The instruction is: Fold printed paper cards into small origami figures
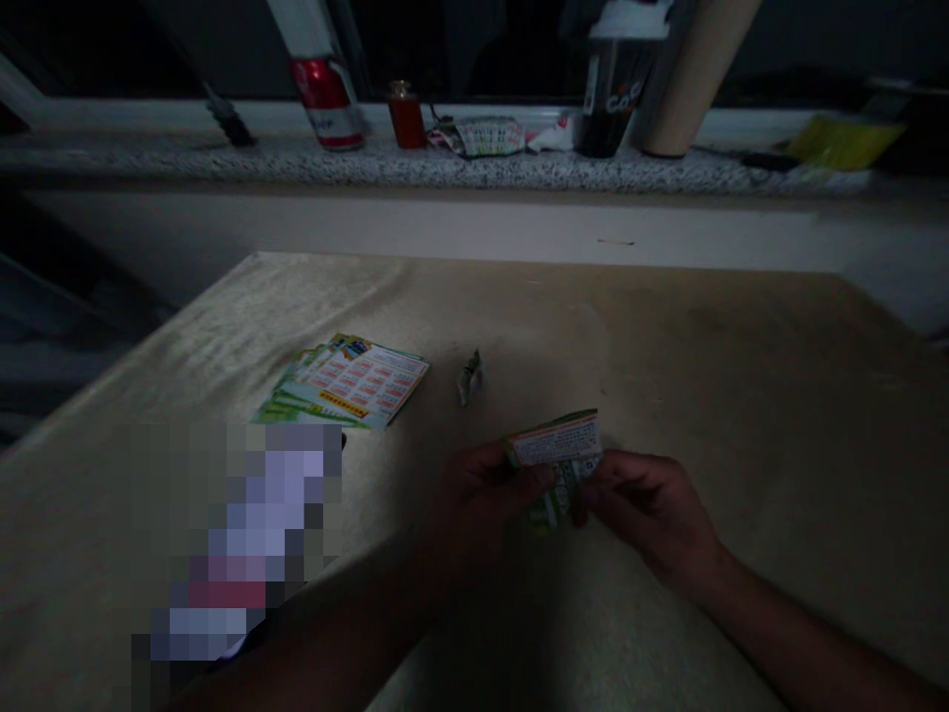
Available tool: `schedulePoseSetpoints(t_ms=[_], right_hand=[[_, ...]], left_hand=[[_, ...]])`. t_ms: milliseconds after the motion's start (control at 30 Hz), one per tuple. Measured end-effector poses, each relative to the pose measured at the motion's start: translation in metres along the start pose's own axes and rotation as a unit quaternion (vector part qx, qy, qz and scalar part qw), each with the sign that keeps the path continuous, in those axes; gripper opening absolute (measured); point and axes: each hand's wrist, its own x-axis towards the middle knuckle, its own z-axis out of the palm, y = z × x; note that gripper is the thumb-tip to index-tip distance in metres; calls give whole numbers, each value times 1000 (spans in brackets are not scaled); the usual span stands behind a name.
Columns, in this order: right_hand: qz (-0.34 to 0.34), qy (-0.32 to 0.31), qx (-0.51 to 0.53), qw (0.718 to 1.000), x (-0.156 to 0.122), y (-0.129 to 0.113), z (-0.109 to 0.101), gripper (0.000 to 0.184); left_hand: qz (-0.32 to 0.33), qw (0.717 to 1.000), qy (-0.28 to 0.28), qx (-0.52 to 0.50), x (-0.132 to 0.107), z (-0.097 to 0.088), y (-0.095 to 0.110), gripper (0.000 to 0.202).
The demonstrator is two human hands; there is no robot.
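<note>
Over the middle of the table, both hands hold a printed paper ticket (558, 441), green and white, with its upper part folded over. My left hand (481, 494) is closed on its left side, thumb across the front. The fingers of my right hand (645, 504) pinch the lower right edge. Farther left lies a fanned stack of similar tickets (371, 381) with red printed blocks and green borders. A small crumpled green and white paper (470, 378) sits between the stack and my hands. The fine print is too blurred to read.
The pale table (704, 376) reaches to the wall below a speckled windowsill (415, 176). On the sill stand a red can (326, 104), a small red bottle (406, 117), crumpled wrappers (489, 136) and a lidded dark cup (612, 89). A pixelated object (252, 534) lies at front left.
</note>
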Motion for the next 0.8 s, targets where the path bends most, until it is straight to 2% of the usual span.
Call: schedulePoseSetpoints(t_ms=[133, 333, 567, 800], right_hand=[[11, 29, 10, 999, -1, -3, -8, 28], [28, -20, 94, 995, -4, 2, -10, 25], [4, 7, 79, 997, -6, 2, -12, 21], [78, -43, 208, 974, -2, 9, -12, 18]], left_hand=[[-9, 1000, -29, -2, 0, -1, -2, 13], [-40, 997, -71, -7, 4, -7, -1, 20], [-34, 998, -44, 20, 4, -11, 1, 22], [-84, 993, -75, -25, 3, -13, 0, 24]])
